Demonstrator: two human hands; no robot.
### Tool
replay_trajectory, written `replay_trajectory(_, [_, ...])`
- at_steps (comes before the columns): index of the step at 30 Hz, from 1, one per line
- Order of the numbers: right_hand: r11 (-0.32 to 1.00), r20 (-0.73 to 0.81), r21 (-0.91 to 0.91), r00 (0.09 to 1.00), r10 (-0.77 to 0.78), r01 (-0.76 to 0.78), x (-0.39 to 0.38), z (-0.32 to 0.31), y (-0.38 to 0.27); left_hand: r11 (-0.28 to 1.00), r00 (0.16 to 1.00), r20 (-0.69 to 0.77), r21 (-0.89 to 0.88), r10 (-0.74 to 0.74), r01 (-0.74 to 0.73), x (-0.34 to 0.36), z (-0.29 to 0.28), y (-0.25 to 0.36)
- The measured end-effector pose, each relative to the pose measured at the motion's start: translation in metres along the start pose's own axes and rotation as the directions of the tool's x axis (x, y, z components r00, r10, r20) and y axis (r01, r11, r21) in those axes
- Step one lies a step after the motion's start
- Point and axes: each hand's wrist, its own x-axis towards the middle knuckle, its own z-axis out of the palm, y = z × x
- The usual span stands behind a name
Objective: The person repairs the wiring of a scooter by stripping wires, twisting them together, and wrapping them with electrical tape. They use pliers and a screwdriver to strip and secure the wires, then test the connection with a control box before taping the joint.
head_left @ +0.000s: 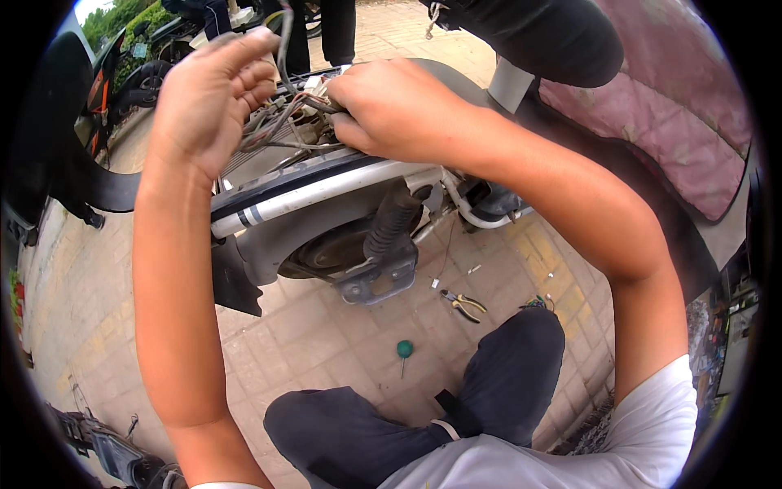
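My right hand is closed round a bundle of wires above the opened body of a scooter. My left hand is raised at the left with its fingers curled and slightly blurred. Its fingertips are beside a grey cable that runs up out of the picture; what they pinch, if anything, I cannot make out. Loose wires and white connectors crowd the opening between the hands. Below the frame, a shock absorber stands in front of the dark wheel.
On the paving lie pliers with yellow and black handles, a green-handled screwdriver and a small wire bundle. A pink quilted cover hangs at the right. People in dark trousers stand beyond the scooter; other two-wheelers are at the left.
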Motion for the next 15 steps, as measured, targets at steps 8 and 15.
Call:
replay_trajectory(8, [0.995,-0.215,0.041,0.974,-0.077,0.088,-0.005,0.014,-0.004,0.972,0.999,-0.024,0.232,0.045,-0.039,-0.02,0.021,-0.029])
replay_trajectory(15, [0.374,-0.032,0.833,0.639,0.768,-0.407,-0.136,0.029,-0.033,0.993,0.986,-0.135,0.076,0.102,-0.093,-0.025,0.01,-0.033])
